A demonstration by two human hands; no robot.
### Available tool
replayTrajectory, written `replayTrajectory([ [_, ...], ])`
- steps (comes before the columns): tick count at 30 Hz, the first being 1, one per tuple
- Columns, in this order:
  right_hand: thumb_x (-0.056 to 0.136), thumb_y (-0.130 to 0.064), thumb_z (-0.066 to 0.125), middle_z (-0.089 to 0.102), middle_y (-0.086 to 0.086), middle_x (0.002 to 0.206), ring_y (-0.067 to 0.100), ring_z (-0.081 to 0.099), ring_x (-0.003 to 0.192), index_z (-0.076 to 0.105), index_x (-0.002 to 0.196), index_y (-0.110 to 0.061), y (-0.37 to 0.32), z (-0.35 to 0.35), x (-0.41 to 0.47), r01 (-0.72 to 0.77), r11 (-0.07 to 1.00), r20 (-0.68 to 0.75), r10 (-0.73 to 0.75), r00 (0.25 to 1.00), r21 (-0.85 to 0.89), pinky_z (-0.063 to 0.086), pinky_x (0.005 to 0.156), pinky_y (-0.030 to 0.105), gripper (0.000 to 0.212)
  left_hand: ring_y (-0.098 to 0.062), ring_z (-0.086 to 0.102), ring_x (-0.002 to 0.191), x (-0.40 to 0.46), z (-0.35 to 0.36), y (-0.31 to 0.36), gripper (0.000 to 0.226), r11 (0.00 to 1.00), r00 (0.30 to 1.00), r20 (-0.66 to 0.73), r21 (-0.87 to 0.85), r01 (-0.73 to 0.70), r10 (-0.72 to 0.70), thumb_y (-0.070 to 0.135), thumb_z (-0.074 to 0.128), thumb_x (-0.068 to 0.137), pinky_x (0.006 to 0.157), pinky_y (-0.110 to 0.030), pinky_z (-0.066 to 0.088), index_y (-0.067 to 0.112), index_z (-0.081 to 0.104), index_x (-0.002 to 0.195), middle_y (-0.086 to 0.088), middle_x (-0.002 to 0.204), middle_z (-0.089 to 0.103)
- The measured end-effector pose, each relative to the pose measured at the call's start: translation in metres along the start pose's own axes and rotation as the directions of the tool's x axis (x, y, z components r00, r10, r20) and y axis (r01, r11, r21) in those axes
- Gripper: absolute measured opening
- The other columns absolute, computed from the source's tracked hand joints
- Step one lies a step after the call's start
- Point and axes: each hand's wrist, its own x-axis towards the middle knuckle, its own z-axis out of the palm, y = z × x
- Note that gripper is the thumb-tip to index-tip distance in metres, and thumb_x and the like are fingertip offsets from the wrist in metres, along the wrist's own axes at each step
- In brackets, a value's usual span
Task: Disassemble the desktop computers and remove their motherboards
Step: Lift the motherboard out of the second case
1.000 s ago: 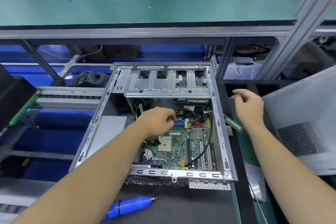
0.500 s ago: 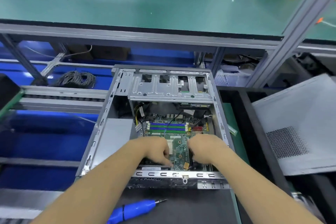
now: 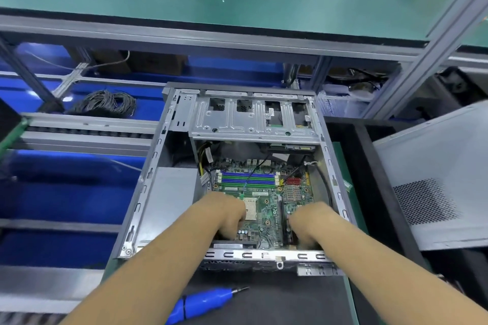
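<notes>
Fingers [image 3: 235,229] hidden, screwdriver [image 3: 203,303] cropped

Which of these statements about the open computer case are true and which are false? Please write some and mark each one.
1. Both hands are inside the case, at the near edge of the motherboard. True.
2. The blue screwdriver is in the right hand. False: it lies on the mat in front of the case.
3. The memory slots are empty. True.
4. The left hand rests on the drive cage. False: it is on the motherboard.
</notes>
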Motion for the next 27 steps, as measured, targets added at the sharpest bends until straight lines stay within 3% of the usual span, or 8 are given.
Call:
replayTrajectory([
  [3,0.095,-0.047,0.06,0.061,0.005,0.103,0.028,0.06,0.092,0.061,0.103,-0.006,0.0,-0.002,0.005,0.014,0.993,0.021,-0.017,1.0,0.119,0.054,0.088,0.041,0.042,-0.02,0.059,0.089,0.002,-0.002,0.005,0.025,0.978,0.991,-0.093,-0.174,-0.113,0.098,0.015,0.061,0.086,0.069,-0.029,0.044,0.022,0.066,0.11,0.014,0.086,0.06],
  [7,0.095,-0.013,0.051,0.061,0.009,0.121,0.027,0.063,0.107,0.057,0.131,-0.003,0.002,0.001,0.012,-0.081,0.986,0.008,0.081,0.997,0.146,0.055,0.093,0.038,0.038,-0.019,0.06,0.102,0.003,-0.007,0.012,0.033,0.914,0.985,-0.05,-0.367,-0.173,0.166,0.021,0.05,0.098,0.082,-0.031,0.047,0.025,0.061,0.129,0.005,0.115,0.064],
  [9,0.095,-0.008,0.047,0.062,0.01,0.116,0.026,0.065,0.106,0.059,0.126,-0.002,0.002,0.0,0.012,-0.114,0.98,-0.012,0.118,0.993,0.162,0.056,0.091,0.036,0.034,-0.013,0.059,0.086,0.005,-0.004,0.013,0.036,0.928,0.986,0.026,-0.341,-0.148,0.167,0.049,0.051,0.099,0.072,-0.029,0.044,0.02,0.068,0.112,0.0,0.109,0.067],
  [11,0.096,-0.008,0.046,0.063,0.012,0.12,0.027,0.065,0.105,0.059,0.126,-0.001,0.002,-0.002,0.011,-0.127,0.98,-0.012,0.13,0.991,0.156,0.056,0.091,0.036,0.033,-0.011,0.049,0.064,0.007,-0.001,0.012,0.048,0.955,0.987,0.086,-0.276,-0.107,0.135,0.062,0.054,0.094,0.057,-0.028,0.036,0.016,0.066,0.086,0.0,0.079,0.062],
  [14,0.094,-0.008,0.05,0.064,0.009,0.116,0.026,0.064,0.096,0.061,0.118,-0.005,0.001,-0.001,0.007,-0.105,0.983,-0.037,0.112,0.993,0.152,0.057,0.085,0.035,0.027,-0.02,0.04,0.058,0.013,0.003,0.008,0.048,0.995,0.991,0.118,-0.09,-0.046,0.057,0.048,0.062,0.094,0.058,-0.029,0.036,0.01,0.052,0.066,-0.002,0.06,0.042],
  [16,0.09,-0.009,0.055,0.063,0.005,0.096,0.026,0.062,0.085,0.06,0.1,-0.01,-0.003,-0.002,0.003,-0.008,0.99,-0.111,0.023,0.993,0.137,0.056,0.073,0.037,0.011,-0.02,0.038,0.056,0.012,0.003,0.005,0.049,0.998,0.992,0.129,-0.062,0.015,-0.007,0.042,0.067,0.09,0.062,-0.032,0.037,0.012,0.046,0.058,-0.001,0.058,0.039],
  [20,0.089,-0.014,0.057,0.061,0.005,0.086,0.027,0.059,0.081,0.06,0.088,-0.012,-0.013,-0.004,-0.006,0.271,0.945,-0.145,-0.247,0.958,0.183,0.051,0.069,0.036,0.004,-0.017,0.037,0.053,0.012,0.002,0.005,0.046,0.997,0.992,0.124,-0.07,0.029,-0.02,0.036,0.067,0.087,0.061,-0.031,0.037,0.015,0.044,0.054,0.001,0.054,0.039],
  [27,0.09,-0.006,0.052,0.064,0.01,0.092,0.027,0.053,0.075,0.06,0.1,-0.006,-0.016,-0.006,-0.004,0.405,0.891,-0.101,-0.392,0.914,0.205,0.041,0.058,0.031,0.013,-0.023,0.047,0.068,0.017,0.002,0.006,0.023,0.991,0.976,0.218,-0.133,0.011,0.019,0.027,0.064,0.086,0.065,-0.033,0.041,0.013,0.055,0.071,-0.002,0.068,0.051],
])
